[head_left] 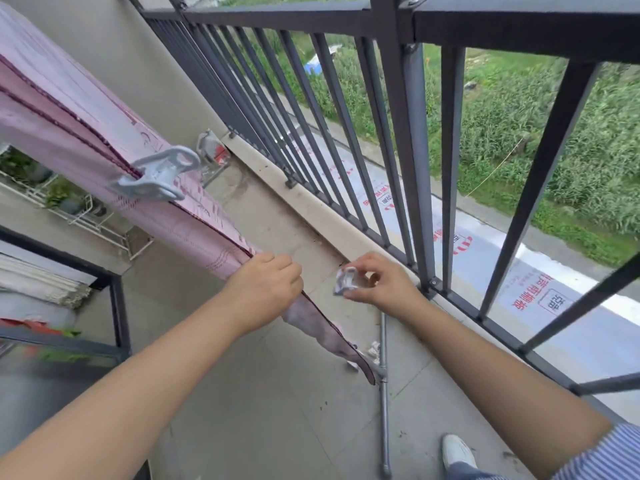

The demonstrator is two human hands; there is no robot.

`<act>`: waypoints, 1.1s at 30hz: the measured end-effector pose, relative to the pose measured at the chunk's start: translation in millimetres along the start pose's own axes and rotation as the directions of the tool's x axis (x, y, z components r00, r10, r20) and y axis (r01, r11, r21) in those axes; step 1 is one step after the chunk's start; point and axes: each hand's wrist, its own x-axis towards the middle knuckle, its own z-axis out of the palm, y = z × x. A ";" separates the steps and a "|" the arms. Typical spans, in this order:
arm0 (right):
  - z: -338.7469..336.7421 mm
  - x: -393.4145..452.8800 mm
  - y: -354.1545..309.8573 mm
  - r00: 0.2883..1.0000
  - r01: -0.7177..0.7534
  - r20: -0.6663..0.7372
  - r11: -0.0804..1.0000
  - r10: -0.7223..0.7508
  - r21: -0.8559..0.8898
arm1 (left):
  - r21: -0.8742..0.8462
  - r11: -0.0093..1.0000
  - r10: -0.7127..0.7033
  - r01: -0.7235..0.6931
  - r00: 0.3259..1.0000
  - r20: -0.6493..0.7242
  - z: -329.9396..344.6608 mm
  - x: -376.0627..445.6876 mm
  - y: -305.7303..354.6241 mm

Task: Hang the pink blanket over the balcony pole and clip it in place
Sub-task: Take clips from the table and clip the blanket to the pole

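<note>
The pink blanket is hanging folded over a line that is running from the upper left down toward the middle of the view; the pole itself is lying hidden under the cloth, so its run is showing only by the fold. The fabric is pale pink with a faint darker pattern of short dashes, and a dark maroon stitched edge is tracing along its length; two such edges are lying close together near the upper left. A large pale grey clip is gripping the blanket partway along, its jaws biting across the maroon edges and its looped handles pointing right. Lower down the blanket is narrowing into a bunched tail that is trailing toward the concrete floor, its tip hanging just beside a grey metal pipe lying there.

The left hand is closing in a fist around the blanket where it is bunching, fingers curled fully over the cloth; the right hand is pinching a small white clip between thumb and fingertips, held apart from the blanket and near the dark railing; whether this clip is being squeezed open, I cannot tell.
</note>
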 end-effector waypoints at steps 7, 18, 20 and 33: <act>8.7 -14.1 -5.2 0.991 0.018 -0.132 0.948 0.025 0.317 | -0.002 1.000 -0.013 0.013 1.000 -0.005 2.7 -2.1 0.9; 57.3 -12.7 21.3 0.977 -0.133 -0.124 0.947 0.176 0.294 | -0.075 0.996 -0.051 0.048 0.998 -0.042 1.8 -0.2 1.2; 61.1 -14.9 28.2 0.970 -0.168 -0.108 0.924 0.217 0.344 | -0.077 0.996 -0.037 0.035 0.999 -0.030 0.4 0.2 1.3; 37.7 -49.6 27.2 0.973 -0.203 -0.192 0.874 0.130 -0.441 | 0.009 0.998 0.064 -0.063 0.998 -0.024 21.1 -0.3 34.8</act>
